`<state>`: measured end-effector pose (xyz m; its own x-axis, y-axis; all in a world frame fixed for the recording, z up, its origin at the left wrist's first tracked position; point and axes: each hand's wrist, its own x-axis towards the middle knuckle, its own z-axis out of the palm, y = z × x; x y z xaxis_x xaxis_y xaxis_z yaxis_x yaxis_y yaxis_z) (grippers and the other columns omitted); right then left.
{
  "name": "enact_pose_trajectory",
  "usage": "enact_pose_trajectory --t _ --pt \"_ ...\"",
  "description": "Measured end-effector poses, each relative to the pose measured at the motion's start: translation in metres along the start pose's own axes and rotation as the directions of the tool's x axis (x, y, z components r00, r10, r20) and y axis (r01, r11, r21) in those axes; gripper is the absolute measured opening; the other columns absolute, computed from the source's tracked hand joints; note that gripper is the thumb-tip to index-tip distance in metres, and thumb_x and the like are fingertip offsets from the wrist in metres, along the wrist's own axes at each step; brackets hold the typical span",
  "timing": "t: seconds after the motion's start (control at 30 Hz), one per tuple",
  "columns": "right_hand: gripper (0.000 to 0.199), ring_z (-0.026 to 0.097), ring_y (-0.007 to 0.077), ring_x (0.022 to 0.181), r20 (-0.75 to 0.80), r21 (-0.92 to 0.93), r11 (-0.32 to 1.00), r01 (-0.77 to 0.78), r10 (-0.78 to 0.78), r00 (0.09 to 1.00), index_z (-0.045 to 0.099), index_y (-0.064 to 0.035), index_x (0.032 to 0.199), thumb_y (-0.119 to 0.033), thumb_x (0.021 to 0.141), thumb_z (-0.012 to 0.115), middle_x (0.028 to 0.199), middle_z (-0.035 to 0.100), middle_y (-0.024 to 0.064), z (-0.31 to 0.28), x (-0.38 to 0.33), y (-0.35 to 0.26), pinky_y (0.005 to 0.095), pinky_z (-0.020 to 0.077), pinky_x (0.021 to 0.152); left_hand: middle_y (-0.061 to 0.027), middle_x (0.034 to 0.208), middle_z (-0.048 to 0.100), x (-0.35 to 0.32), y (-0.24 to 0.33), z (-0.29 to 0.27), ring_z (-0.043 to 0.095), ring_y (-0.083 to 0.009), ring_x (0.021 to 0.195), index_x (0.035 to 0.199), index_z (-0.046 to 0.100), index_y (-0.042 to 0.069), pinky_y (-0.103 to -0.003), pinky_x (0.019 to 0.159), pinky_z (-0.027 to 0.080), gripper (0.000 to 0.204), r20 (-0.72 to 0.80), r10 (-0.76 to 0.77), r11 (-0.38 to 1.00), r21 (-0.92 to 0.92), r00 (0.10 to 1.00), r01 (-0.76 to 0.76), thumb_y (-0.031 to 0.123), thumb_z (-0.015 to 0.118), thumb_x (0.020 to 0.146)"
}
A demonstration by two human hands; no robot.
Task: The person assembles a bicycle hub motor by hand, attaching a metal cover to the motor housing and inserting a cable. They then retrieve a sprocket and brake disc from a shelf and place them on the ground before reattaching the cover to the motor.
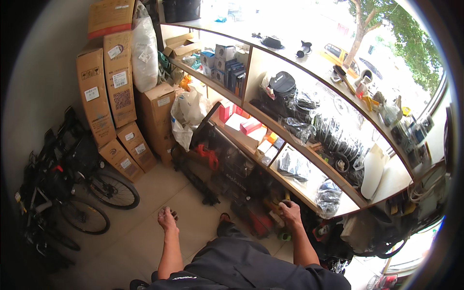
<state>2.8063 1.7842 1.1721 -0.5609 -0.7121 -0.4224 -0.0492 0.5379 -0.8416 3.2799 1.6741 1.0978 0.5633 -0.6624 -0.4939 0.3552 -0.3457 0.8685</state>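
My left hand hangs over the tiled floor with the fingers curled around a small dark object; what it is I cannot tell. My right hand reaches into the clutter under the lowest shelf, fingers closed on a yellow-handled tool that lies among red and black items. A red tool case lies on the floor just left of that hand. My dark trousers fill the lower middle.
Wooden shelves hold boxes, bagged black parts and tyres. Stacked cardboard boxes lean at the left wall. Black bicycles stand at the left. A white jug sits on a right shelf.
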Motion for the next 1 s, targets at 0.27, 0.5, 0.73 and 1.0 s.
enact_pose_trajectory --t 0.27,0.5,0.73,1.0 --pt "0.025 0.063 0.0128 0.066 -0.214 -0.231 0.665 0.71 -0.747 0.63 0.077 0.0014 0.091 -0.022 0.1 0.071 0.071 0.07 0.007 0.026 0.061 -0.237 0.0298 0.0497 0.062 -0.0049 0.097 0.067 0.058 0.078 0.079 0.067 -0.0156 0.077 0.108 0.064 0.008 -0.032 0.06 0.051 0.016 0.026 0.053 0.985 0.16 0.998 -0.056 0.021 0.062 0.099" --pt "0.028 0.069 0.0314 0.095 -0.059 -0.745 0.085 0.662 -0.996 0.062 0.072 -0.0058 0.12 -0.019 0.095 0.07 0.103 0.071 0.0133 0.004 0.108 -0.478 0.0446 0.0549 0.081 -0.002 0.097 0.063 0.12 0.117 0.117 0.065 -0.0155 0.08 0.112 0.063 0.012 -0.032 0.061 0.052 0.018 0.068 0.105 0.994 -0.046 0.992 -0.102 0.024 0.062 0.1" --pt "0.039 0.064 0.0317 0.114 0.242 -0.946 -0.186 0.267 -0.95 0.195 0.071 0.0003 0.123 -0.01 0.086 0.069 0.116 0.069 0.0184 0.015 0.166 -0.581 0.0452 0.0513 0.097 0.0014 0.094 0.067 0.166 0.132 0.213 0.068 -0.014 0.076 0.118 0.065 0.016 -0.032 0.063 0.056 0.02 0.301 0.027 0.995 -0.102 0.953 0.004 0.023 0.065 0.099" --pt "0.017 0.071 0.0304 0.098 0.258 -0.961 -0.271 -0.052 -0.949 0.181 0.074 -0.0007 0.094 -0.009 0.094 0.059 0.103 0.072 0.0157 0.037 0.209 -0.595 0.0423 0.0553 0.088 -0.001 0.099 0.07 0.232 0.178 0.293 0.072 -0.0173 0.084 0.12 0.064 0.014 -0.037 0.073 0.061 0.022 0.704 -0.113 0.971 -0.07 0.701 0.227 0.022 0.067 0.1"
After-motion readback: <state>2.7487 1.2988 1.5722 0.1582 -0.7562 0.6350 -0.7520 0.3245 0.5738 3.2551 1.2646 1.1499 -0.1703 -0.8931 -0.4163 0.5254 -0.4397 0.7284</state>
